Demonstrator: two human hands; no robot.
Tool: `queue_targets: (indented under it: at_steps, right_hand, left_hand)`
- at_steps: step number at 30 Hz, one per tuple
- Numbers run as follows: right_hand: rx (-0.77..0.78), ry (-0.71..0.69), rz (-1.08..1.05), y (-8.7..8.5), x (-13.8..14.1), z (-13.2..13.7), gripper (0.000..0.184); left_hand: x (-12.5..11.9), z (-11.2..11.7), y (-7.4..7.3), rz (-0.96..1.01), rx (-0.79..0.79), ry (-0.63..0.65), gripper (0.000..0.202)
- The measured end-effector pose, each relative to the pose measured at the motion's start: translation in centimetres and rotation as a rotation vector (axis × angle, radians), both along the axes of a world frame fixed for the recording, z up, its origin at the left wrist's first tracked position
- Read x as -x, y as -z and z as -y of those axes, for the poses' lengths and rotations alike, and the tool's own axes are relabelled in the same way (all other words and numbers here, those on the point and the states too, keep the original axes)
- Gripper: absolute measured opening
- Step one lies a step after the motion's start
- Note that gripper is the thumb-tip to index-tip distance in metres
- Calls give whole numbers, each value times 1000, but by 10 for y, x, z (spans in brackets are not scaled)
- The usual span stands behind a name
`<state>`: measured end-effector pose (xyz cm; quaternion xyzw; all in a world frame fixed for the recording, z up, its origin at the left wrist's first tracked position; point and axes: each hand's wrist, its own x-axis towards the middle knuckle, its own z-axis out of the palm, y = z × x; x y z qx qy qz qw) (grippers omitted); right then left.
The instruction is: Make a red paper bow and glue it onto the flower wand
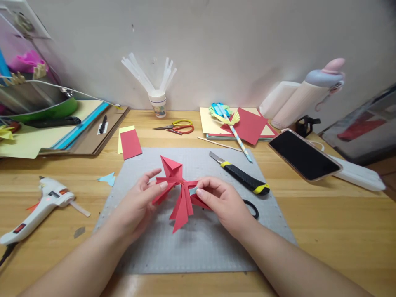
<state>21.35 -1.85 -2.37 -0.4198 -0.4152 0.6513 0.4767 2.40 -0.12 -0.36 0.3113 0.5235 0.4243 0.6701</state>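
A red folded-paper flower [182, 202] with several pointed petals is held up just over the grey cutting mat [148, 251]. My left hand [139, 202] grips its left petal, the thumb lying on top and the other fingers partly hidden behind. At the right petals, my right hand [222, 202] is closed in a pinch. A small light blue paper piece [193, 191] sticks out from those fingertips, against the red paper. The rest of that piece is hidden by the fingers. Right of the flower lies a black and yellow utility knife [244, 175], blade out.
A white glue gun [40, 210] lies at left near light blue scraps [107, 178]. Behind are scissors [177, 126], a cup of glue sticks [157, 103], red paper [131, 144] and a paper flower on a stick [225, 115]. A phone [305, 154] leans at right. A black handle loop [252, 209] shows beside my right wrist.
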Motion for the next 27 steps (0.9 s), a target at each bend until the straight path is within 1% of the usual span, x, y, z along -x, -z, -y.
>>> queue_targets:
  at_steps: [1,3,5,6,7,9,10,12,14,16,17,19,21,22,23,25,27]
  right_hand:
    - [8,-2,0,0,0,0,21]
    - [25,-15,3,0,0,0,21]
    - [45,-36,1,0,0,0,20]
    - [55,-48,-3,0,0,-1,20]
    - [69,-59,-8,-1,-1,-1,20]
    - [108,-95,-5,-2,-4,-2,21]
    - [134,-124,9,-2,-6,-3,21]
    - [201,-206,56,-3,-11,-6,22]
    - [256,-296,124,-3,-15,-9,22]
    - [272,-350,210,-2,-18,-11,21]
    - [265,-363,251,0,-19,-11,19]
    - [221,-369,323,3,-18,-11,15]
    - [139,-358,409,5,-16,-10,11]
    - [83,-346,465,6,-15,-9,10]
    - [14,-333,523,6,-14,-8,9]
    - [-150,-310,631,6,-13,-7,9]
    - [-302,-260,715,4,-13,-6,10]
  left_hand:
    - [2,-2,1,68,44,51,53]
    - [8,-4,1,170,75,157,38]
    - [14,-6,0,215,73,251,21]
    - [17,-6,-1,219,68,286,16]
    - [19,-6,-1,213,62,313,15]
    - [21,-4,-3,176,49,361,18]
    - [21,-3,-4,150,40,367,21]
    - [21,0,-5,82,38,324,29]
    - [20,2,-5,-26,47,249,41]
    - [20,3,-3,-202,5,183,55]
    - [20,4,-1,-329,-65,168,59]
    - [22,3,4,-675,-306,184,56]
    - [23,3,9,-1032,-573,262,44]
    - [23,3,11,-1161,-676,318,39]
    - [23,4,13,-1238,-746,378,37]
    - [22,5,17,-1264,-804,486,38]
    - [20,7,19,-1249,-809,566,38]
